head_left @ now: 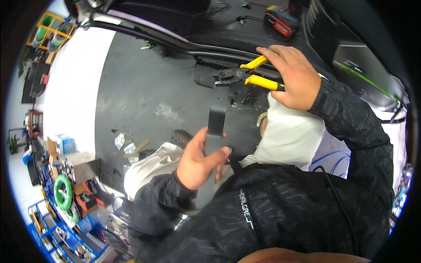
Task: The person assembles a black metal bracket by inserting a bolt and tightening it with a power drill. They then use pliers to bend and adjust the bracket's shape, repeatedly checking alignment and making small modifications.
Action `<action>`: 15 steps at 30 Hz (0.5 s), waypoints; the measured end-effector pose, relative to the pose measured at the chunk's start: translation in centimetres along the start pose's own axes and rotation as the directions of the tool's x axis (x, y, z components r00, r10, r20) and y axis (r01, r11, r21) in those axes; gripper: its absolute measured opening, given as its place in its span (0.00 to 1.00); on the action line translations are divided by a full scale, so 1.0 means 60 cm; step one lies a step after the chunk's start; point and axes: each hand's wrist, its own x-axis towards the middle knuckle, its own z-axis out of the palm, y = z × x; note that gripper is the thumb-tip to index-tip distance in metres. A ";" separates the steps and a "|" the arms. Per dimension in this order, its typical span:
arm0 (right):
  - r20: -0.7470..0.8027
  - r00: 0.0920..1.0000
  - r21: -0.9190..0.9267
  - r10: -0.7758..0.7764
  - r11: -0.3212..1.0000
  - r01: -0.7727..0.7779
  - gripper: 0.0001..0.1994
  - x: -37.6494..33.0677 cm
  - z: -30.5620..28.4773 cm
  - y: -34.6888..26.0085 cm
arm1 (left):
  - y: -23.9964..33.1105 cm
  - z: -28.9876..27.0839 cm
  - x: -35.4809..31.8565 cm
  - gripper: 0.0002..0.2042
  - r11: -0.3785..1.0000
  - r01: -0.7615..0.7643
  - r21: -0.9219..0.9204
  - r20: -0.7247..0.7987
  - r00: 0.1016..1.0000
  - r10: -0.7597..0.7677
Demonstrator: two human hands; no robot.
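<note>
My left hand [198,164] is closed around a flat dark strip [216,120] with a small hole near its upper end, the thumb pressed on its face. The strip's lower part runs down past my fingers toward my lap. Wrapped round yellow-handled pliers [233,75], my right hand [299,79] keeps the two handles spread apart. The black head of the pliers lies at the strip's upper end; whether the jaws grip its edge I cannot tell.
Just beyond my hands runs a vehicle's dark door sill [175,39], with a cordless power tool [280,24] inside. Scraps [140,147] lie on the grey floor at left. Farther left stand a green coil [63,193] and blue shelving [52,232].
</note>
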 end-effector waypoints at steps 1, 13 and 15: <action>-0.007 0.999 -0.025 0.041 0.999 -0.041 0.42 -0.020 -0.013 0.002 | 0.002 0.010 0.004 0.17 1.000 -0.001 0.008 0.034 0.999 0.000; 0.469 0.781 -0.092 0.413 0.902 -0.421 0.40 -0.200 -0.120 -0.030 | 0.009 0.069 0.025 0.14 0.923 0.360 0.134 0.427 0.820 -0.381; 0.512 0.751 -0.076 0.417 0.893 -0.444 0.40 -0.196 -0.118 -0.033 | 0.015 0.062 0.024 0.16 0.925 0.360 0.120 0.452 0.810 -0.373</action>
